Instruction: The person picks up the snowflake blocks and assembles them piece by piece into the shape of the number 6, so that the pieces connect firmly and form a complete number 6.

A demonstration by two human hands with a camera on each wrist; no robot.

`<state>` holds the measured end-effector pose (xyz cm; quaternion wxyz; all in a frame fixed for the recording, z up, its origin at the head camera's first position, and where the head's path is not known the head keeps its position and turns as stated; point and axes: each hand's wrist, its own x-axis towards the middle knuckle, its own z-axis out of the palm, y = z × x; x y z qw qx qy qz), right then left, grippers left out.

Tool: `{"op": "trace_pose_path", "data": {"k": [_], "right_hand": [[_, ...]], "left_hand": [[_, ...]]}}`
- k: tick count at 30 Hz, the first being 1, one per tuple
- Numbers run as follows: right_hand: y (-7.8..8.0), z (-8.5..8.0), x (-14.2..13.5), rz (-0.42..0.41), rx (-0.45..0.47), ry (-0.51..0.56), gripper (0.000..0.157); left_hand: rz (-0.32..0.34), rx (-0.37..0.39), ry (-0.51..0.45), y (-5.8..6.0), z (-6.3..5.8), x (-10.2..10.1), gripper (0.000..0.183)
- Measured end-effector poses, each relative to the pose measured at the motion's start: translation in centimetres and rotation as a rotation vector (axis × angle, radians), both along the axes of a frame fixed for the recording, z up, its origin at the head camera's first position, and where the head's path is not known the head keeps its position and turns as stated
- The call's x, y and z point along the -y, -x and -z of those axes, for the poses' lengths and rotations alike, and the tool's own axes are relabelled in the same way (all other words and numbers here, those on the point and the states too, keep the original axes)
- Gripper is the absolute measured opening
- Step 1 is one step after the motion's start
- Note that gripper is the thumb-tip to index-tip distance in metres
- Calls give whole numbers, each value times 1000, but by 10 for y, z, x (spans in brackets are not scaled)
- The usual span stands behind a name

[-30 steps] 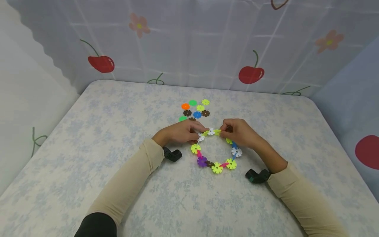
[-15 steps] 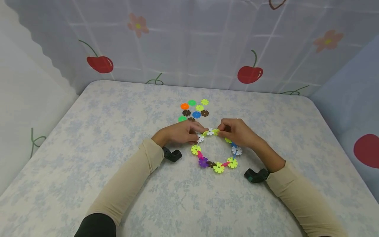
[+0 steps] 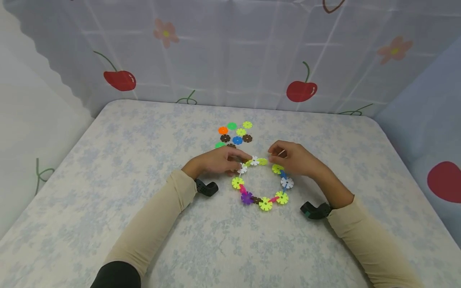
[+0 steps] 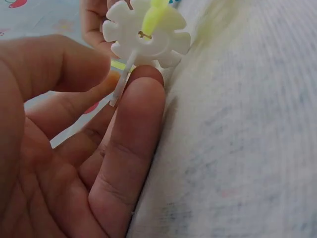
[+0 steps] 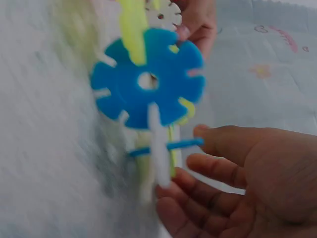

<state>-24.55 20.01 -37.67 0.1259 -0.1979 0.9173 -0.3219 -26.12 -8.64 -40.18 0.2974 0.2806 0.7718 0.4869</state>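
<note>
A ring of interlocking notched plastic discs (image 3: 265, 204) lies on the table in the head view, in yellow, white, blue, pink, purple and brown. My left hand (image 3: 219, 161) is at its upper left, where thumb and fingers pinch a white disc (image 4: 122, 79) that stands edge-on, joined to another white disc (image 4: 144, 37). At the ring's upper right, my right hand (image 3: 293, 158) holds nothing, its thumb and fingers parted. Between the yellow disc (image 3: 262, 161) at the top and the yellow disc (image 3: 277, 169) at right, a gap shows. A blue disc (image 5: 148, 79) appears large in the right wrist view.
Behind the left hand lie several loose discs, among them an orange disc (image 3: 223, 130), a green disc (image 3: 232, 126) and a blue disc (image 3: 237, 140). A patterned cloth covers the table (image 3: 180, 248). A cherry-print curtain (image 3: 223, 52) hangs along the back.
My right hand has let go of the yellow disc at the top of the ring and moved slightly right, fingers spreading. The left hand keeps its place on the ring.
</note>
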Motion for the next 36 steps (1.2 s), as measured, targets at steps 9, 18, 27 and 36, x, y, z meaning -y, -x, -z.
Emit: {"op": "trace_pose_path", "data": {"k": [9, 18, 27, 36], "right_hand": [[6, -2, -24, -42, 351, 97, 20], [12, 11, -16, 61, 357, 238, 15], [12, 16, -12, 123, 359, 310, 17], [11, 20, -5, 124, 284, 328, 18]], "left_hand": [[-94, -85, 10, 1, 2, -2, 38], [-90, -137, 9, -1, 0, -7, 30], [-87, -165, 6, 1, 2, -11, 26], [-146, -174, -1, 2, 4, -14, 23]]}}
